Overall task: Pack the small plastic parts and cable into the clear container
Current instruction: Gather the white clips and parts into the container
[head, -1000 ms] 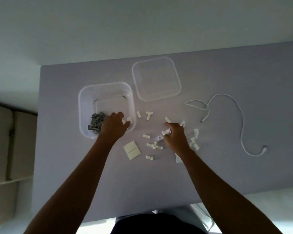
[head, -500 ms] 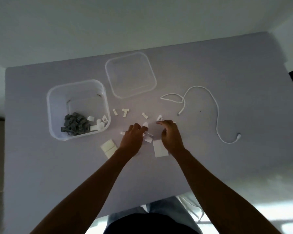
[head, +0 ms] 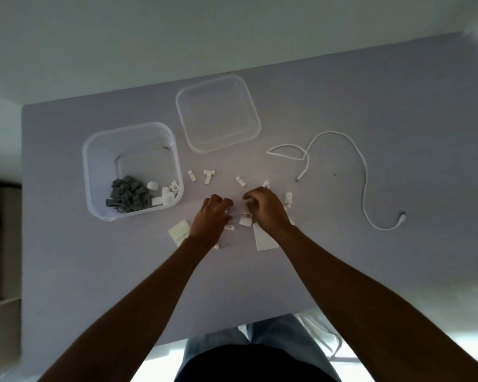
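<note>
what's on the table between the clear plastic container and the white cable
In the head view, scattered small white plastic parts lie between the clear plastic container and the white cable, along with both hands, left and right, gathering pieces.

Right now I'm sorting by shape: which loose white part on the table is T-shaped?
The T-shaped part, just right of the clear container; its neighbours are plain short bars.

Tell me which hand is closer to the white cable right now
Right. The right hand sits among the loose parts, nearer the white cable on its far right; the left hand is farther, toward the clear container.
</note>
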Tool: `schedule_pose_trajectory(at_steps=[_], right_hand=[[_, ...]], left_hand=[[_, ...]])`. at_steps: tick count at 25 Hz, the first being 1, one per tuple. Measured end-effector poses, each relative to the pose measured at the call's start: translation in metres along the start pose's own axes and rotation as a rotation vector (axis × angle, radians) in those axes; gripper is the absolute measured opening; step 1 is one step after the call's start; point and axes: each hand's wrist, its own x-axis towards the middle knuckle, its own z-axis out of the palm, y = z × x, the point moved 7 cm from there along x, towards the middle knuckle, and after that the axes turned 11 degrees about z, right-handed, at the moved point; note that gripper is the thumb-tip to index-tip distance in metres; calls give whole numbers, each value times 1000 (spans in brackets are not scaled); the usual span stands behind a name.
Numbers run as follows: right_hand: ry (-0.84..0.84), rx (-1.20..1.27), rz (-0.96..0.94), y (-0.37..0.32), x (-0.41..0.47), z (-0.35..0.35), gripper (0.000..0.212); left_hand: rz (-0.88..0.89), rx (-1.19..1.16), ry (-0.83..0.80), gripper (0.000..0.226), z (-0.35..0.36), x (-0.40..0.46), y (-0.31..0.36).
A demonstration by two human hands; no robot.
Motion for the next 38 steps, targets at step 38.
schedule_pose_trajectory(at_steps=[38], right_hand=[[-18,1437,597,93,-96,-42,18]], left_hand=[[-176,-139,-140,43,30,56,26]])
